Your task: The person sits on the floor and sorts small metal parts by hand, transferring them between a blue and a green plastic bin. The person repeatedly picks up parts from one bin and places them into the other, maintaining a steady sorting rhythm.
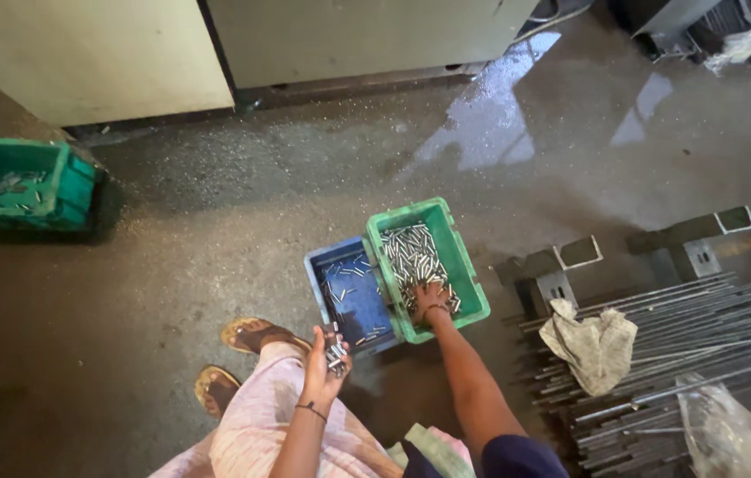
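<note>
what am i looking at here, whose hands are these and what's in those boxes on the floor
This is one picture from a camera worn on a person's head, looking down at their own two bare hands and sandalled feet.

The left hand is raised and holds a bunch of small metal pins. The right hand reaches down into a green crate full of the same shiny pins. Beside that crate sits a blue crate with only a few pins in it.

All of this rests on a dark concrete floor, wet in places. To the right lie long metal rods with a crumpled rag on them. Another green crate stands at far left.
</note>
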`<state>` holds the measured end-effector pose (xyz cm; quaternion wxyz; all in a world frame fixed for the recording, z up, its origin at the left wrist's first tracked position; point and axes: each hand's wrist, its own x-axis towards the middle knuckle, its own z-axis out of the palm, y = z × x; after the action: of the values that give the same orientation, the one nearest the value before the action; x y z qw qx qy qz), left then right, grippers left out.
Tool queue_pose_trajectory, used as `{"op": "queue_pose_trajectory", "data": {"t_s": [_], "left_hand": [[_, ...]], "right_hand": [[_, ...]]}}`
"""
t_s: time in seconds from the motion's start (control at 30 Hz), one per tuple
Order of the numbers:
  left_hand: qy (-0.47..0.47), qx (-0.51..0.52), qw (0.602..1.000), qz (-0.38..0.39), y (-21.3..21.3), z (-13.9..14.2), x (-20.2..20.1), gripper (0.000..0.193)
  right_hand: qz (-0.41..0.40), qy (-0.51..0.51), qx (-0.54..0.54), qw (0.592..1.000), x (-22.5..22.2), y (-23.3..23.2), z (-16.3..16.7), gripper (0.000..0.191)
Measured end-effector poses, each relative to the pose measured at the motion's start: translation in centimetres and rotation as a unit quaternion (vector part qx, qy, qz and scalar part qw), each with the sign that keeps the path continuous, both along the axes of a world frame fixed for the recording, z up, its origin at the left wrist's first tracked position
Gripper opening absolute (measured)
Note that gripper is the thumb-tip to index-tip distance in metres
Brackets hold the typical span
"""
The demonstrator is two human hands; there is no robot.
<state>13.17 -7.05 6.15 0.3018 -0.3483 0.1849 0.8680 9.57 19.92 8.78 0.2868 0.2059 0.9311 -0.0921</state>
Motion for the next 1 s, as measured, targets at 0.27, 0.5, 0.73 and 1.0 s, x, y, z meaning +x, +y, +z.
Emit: {"op": "queue_pose_trajectory", "data": {"t_s": [0.27,0.5,0.73,1.0], "left_hand": [[-0.022,0.004,1.000,-0.007,1.8,0.4,-0.1,0.032],[-0.031,-0.006,0.999,0.008,2.1,0.8,-0.6,0.035],[0.018,0.002,1.000,0.001,3.7,0.7,-0.3,0.040],[0.026,-0.009,1.000,-0.005,3.7,1.4,-0.3,0.036]], "right_hand": [[0.027,0.121,-0.036,0.992,-0.1,-0.2,-0.7,0.041],[-0.256,0.237,-0.294,0.890,0.7,2.7,0.7,0.017],[-0.469,0.300,-0.707,0.437,2.7,6.4,1.8,0.016],[-0.389,0.238,-0.858,0.236,3.1,9.5,1.6,0.010]]}}
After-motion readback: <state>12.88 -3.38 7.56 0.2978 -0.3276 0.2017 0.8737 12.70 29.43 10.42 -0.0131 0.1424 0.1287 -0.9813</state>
